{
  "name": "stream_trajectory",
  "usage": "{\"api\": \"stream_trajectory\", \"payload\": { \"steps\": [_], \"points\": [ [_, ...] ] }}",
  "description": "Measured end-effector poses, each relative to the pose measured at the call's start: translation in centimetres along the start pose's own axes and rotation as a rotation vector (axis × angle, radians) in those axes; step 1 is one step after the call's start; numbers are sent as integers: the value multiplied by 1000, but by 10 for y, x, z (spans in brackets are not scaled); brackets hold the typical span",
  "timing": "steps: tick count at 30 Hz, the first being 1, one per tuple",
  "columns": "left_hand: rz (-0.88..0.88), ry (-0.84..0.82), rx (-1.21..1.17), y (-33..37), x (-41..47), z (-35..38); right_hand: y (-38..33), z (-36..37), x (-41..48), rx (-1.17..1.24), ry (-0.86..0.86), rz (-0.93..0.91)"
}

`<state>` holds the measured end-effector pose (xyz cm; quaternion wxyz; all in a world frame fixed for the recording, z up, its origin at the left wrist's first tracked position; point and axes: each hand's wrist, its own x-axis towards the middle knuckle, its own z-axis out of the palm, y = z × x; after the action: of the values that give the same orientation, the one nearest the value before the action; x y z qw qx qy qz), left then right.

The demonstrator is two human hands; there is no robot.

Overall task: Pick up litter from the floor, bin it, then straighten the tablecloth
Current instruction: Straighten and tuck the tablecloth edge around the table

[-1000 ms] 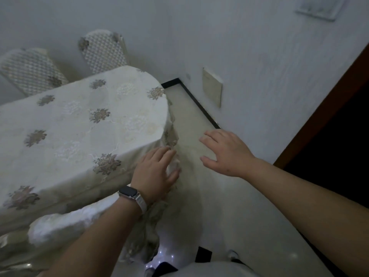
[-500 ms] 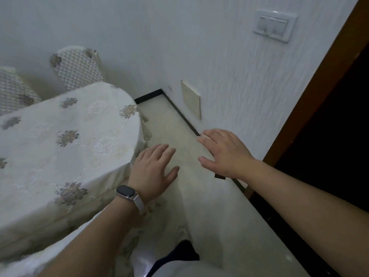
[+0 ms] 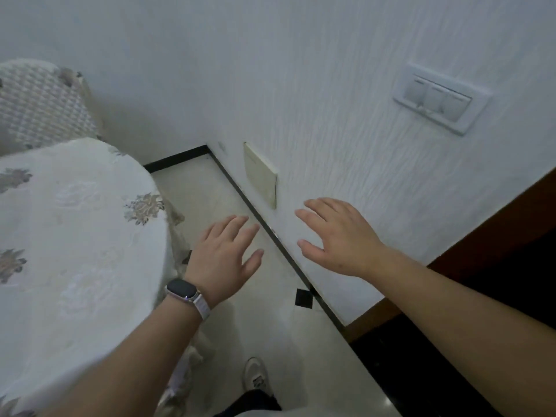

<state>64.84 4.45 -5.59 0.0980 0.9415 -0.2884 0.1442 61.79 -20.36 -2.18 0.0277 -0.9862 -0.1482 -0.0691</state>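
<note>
Two hands, both empty, fingers spread and loose, gripping nothing. Left hand (image 3: 224,257), one watch (image 3: 182,288) on its wrist, hovers over the floor (image 3: 270,341) just beside the tablecloth (image 3: 75,236). Right hand (image 3: 343,239) is out in front of the wall (image 3: 301,85). One floral tablecloth covers the table at left, draping over its rounded end. One chair (image 3: 39,106) behind it. One black square (image 3: 304,298) on the floor by the skirting; cannot tell if litter. One switch plate (image 3: 439,99) with three rockers, one blank plate (image 3: 260,176) lower down. One white shoe (image 3: 255,376) at the bottom.
</note>
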Motion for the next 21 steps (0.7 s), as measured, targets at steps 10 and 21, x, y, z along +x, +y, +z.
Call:
{"api": "stream_trajectory", "payload": {
  "steps": [10,21],
  "points": [
    [-65,-60,26,-107,97,23,25,27,152,6,85,-99],
    [-250,-116,147,-179,199,54,71,70,323,120,38,-226]
  ]
}}
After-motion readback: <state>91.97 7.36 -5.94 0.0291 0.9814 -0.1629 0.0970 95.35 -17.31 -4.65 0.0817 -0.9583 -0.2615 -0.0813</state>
